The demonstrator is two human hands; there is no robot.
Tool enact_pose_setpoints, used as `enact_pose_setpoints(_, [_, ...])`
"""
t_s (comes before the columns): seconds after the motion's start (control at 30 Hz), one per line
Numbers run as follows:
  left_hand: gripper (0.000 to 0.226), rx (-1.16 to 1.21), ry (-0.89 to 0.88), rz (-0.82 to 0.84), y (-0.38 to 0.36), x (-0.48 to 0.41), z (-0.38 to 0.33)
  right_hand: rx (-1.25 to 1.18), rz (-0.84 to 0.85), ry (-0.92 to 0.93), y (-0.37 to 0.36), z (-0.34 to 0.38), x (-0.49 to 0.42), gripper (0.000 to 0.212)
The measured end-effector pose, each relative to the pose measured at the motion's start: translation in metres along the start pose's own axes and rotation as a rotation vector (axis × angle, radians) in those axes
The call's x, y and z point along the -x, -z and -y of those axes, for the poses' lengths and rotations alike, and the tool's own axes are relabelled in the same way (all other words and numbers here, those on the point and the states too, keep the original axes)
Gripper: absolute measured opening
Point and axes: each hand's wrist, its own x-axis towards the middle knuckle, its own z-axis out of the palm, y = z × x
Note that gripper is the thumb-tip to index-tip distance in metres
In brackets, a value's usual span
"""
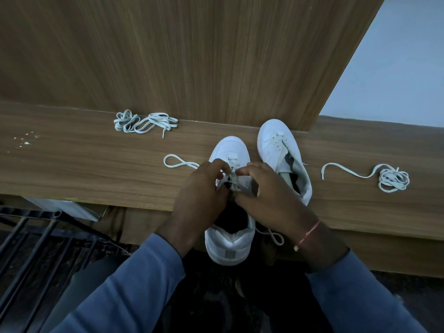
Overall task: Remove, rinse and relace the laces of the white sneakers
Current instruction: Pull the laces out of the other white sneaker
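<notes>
Two white sneakers stand on a wooden ledge [72,164]. The near sneaker [229,243] hangs its heel over the ledge's front edge. My left hand [204,188] and my right hand [266,191] meet over its eyelets, each pinching the white lace [179,162] threaded there. One end of that lace loops out to the left, the other dangles below my right wrist. The far sneaker [281,150] lies to the right, nearly laceless, tongue open. A loose lace bundle [144,123] lies at the back left, another lace bundle [391,179] at the right.
A tall wooden panel [192,56] rises right behind the ledge. A pale wall [396,68] shows at the upper right. Black metal bars [36,236] sit below the ledge at the left. White crumbs [25,140] dot the ledge's left end.
</notes>
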Motion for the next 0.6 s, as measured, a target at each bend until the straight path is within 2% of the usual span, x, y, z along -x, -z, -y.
enact_pose_setpoints(0.13, [0.022, -0.081, -0.120, 0.066, -0.001, -0.003, 0.003, 0.155, -0.053, 0.041, -0.013, -0.005, 0.006, 0.039])
enact_pose_setpoints(0.2, [0.015, -0.057, -0.139, 0.046, -0.001, -0.004, 0.007, 0.136, -0.108, 0.031, -0.015, -0.005, 0.006, 0.030])
enact_pose_setpoints(0.27, [0.011, -0.018, -0.150, 0.002, -0.002, -0.004, 0.007, 0.096, -0.106, 0.007, -0.015, -0.006, 0.006, 0.031])
enact_pose_setpoints(0.33, [0.009, 0.053, -0.111, -0.072, -0.003, -0.003, 0.001, 0.084, -0.105, -0.026, -0.014, -0.007, 0.006, 0.033])
enact_pose_setpoints(0.37, [0.009, 0.123, -0.037, -0.097, -0.001, -0.002, -0.002, 0.080, -0.111, -0.032, -0.015, -0.008, 0.006, 0.032])
enact_pose_setpoints(0.43, [0.012, 0.341, 0.201, -0.072, 0.005, -0.005, -0.005, 0.076, -0.115, -0.040, -0.015, -0.008, 0.006, 0.029])
enact_pose_setpoints(0.5, [0.017, 0.835, 0.445, -0.047, 0.015, -0.012, -0.007, 0.068, -0.120, -0.051, -0.015, -0.007, 0.006, 0.026])
enact_pose_setpoints(0.57, [0.024, 1.313, 0.596, -0.147, 0.031, -0.020, -0.004, 0.062, -0.124, -0.066, -0.015, -0.006, 0.006, 0.025])
enact_pose_setpoints(0.6, [0.026, 1.395, 0.622, -0.214, 0.041, -0.022, 0.002, 0.062, -0.126, -0.069, -0.014, -0.006, 0.006, 0.024])
